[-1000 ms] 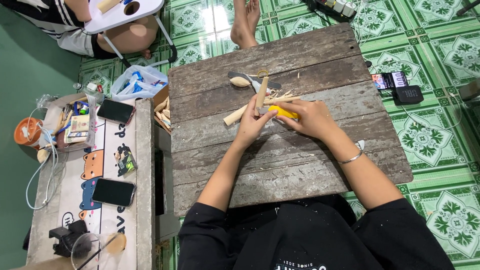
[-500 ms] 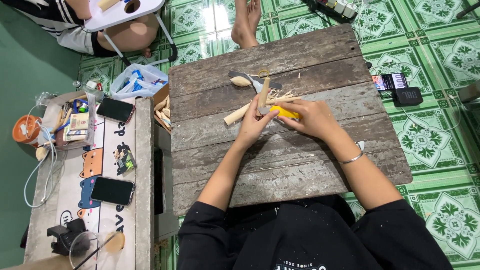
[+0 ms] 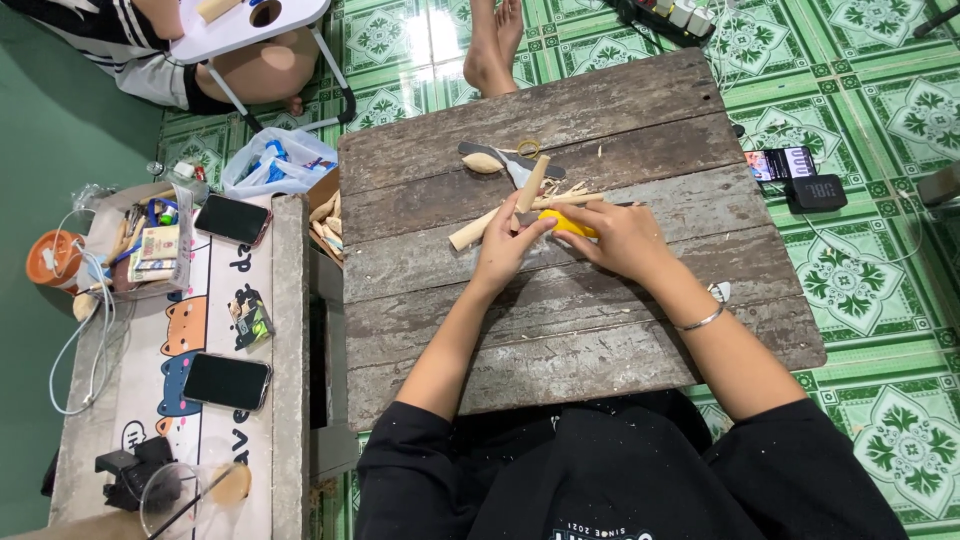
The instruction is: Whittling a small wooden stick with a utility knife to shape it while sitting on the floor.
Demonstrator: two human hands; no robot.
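Observation:
My left hand [image 3: 507, 248] grips a short pale wooden stick [image 3: 531, 186] that stands tilted away from me over the grey plank table [image 3: 600, 330]. My right hand [image 3: 622, 238] is closed around a yellow-handled knife [image 3: 566, 224] just to the stick's right, its blade hidden near the stick's base. A longer round wooden stick [image 3: 474, 232] lies flat under both hands. Pale wood shavings [image 3: 568, 192] lie just beyond my fingers.
A carved wooden spoon [image 3: 483, 163], a dark blade and a rubber band [image 3: 528, 148] lie further back. A low side table [image 3: 200, 340] on the left carries two phones, a cable and small items. Another person's bare feet [image 3: 492, 40] rest beyond the table on green tiles.

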